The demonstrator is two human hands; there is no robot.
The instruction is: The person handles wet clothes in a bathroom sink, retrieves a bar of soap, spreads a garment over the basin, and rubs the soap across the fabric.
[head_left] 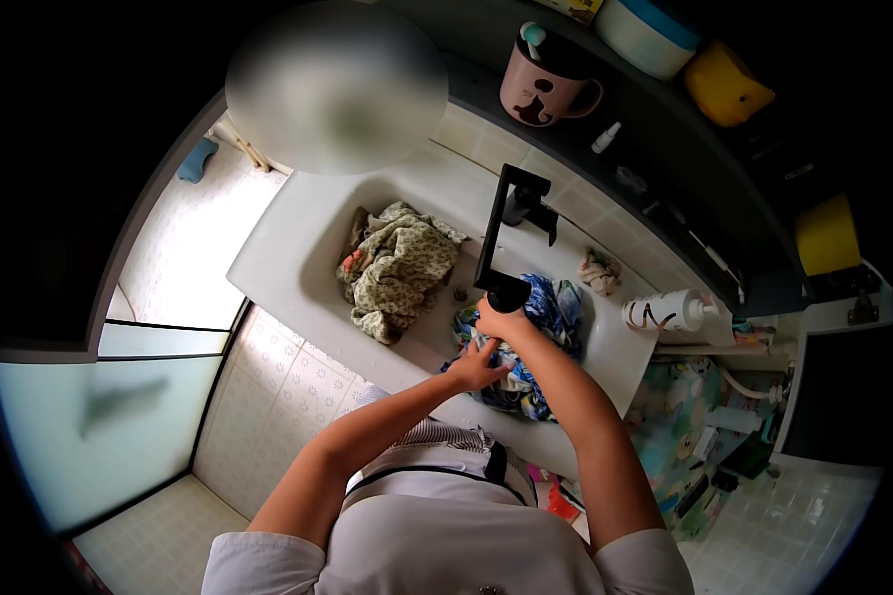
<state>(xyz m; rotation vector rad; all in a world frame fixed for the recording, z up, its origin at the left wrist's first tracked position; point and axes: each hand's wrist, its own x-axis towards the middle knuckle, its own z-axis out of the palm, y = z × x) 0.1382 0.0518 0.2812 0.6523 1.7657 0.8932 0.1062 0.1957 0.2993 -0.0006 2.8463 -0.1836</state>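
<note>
A blue, white and yellow patterned cloth (556,309) lies bunched in the right part of the white sink (298,233). My right hand (499,319) is closed on this cloth just below the black faucet (491,228), whose spout partly hides the hand. My left hand (476,367) rests on the near-left part of the same cloth, close to my right wrist. Its fingers reach forward and its thumb stands apart. Left of both hands, a heap of green-beige printed fabric (402,268) sits in the basin, with a small orange-red patch showing.
On the sink's right ledge are a white pump bottle (660,311) and a small crumpled cloth (599,271). A dark shelf above holds a pink mug (546,89), a small white bottle (606,137) and a yellow container (724,84). A frosted glass panel (119,436) stands at left.
</note>
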